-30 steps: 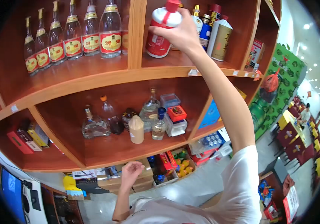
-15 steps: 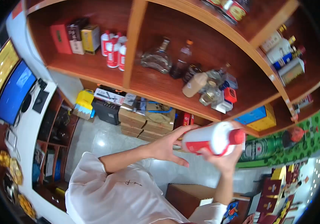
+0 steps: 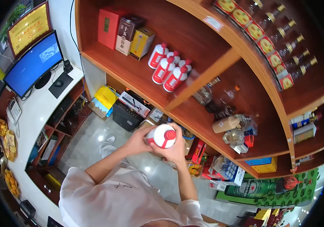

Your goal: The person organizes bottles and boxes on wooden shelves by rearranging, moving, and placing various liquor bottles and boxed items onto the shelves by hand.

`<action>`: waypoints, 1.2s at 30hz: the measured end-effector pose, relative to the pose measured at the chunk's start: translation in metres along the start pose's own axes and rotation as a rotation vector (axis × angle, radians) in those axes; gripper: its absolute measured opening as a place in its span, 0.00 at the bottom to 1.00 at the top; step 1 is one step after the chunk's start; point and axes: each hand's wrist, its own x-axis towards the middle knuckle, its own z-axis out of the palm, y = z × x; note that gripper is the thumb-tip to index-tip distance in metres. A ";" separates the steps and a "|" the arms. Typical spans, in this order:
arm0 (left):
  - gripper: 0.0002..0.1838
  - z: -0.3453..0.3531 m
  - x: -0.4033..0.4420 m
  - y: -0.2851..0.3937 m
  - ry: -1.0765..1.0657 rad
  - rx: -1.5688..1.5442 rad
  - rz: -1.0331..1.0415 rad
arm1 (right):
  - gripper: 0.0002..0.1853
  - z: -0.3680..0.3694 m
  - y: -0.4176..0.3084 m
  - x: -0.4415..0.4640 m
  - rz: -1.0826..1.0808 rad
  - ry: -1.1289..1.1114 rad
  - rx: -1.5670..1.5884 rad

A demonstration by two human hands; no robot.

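The wooden shelf (image 3: 192, 38) is the largest thing here. Across the floor from the shelf stands a white counter (image 3: 42, 109). On the shelf, three boxes (image 3: 126, 32) stand side by side, near red-and-white bottles (image 3: 163, 70) packed upright, apparently grouped by kind. In front of the shelf, the left hand (image 3: 137, 140) and right hand (image 3: 174, 148) grip a similar capped bottle (image 3: 160, 137) from opposite sides, probably for steadiness. Its red cap (image 3: 170, 134) faces the camera, untouched by fingers.

One head-worn view looks steeply down over the white shirt (image 3: 112, 195); it faces nearby shelves (image 3: 203, 47).
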 end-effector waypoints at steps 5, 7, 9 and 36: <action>0.45 -0.105 0.084 -0.026 0.121 0.196 0.065 | 0.46 0.068 -0.007 0.134 -0.109 -0.018 0.032; 0.44 -0.144 0.122 -0.019 0.123 0.130 0.120 | 0.45 0.090 -0.010 0.181 -0.012 -0.029 0.101; 0.45 -0.174 0.157 -0.039 0.104 0.152 0.062 | 0.46 0.108 0.000 0.221 -0.026 0.018 0.088; 0.38 -0.204 0.305 -0.104 -0.059 0.213 0.050 | 0.13 0.223 0.078 0.094 0.724 0.455 0.397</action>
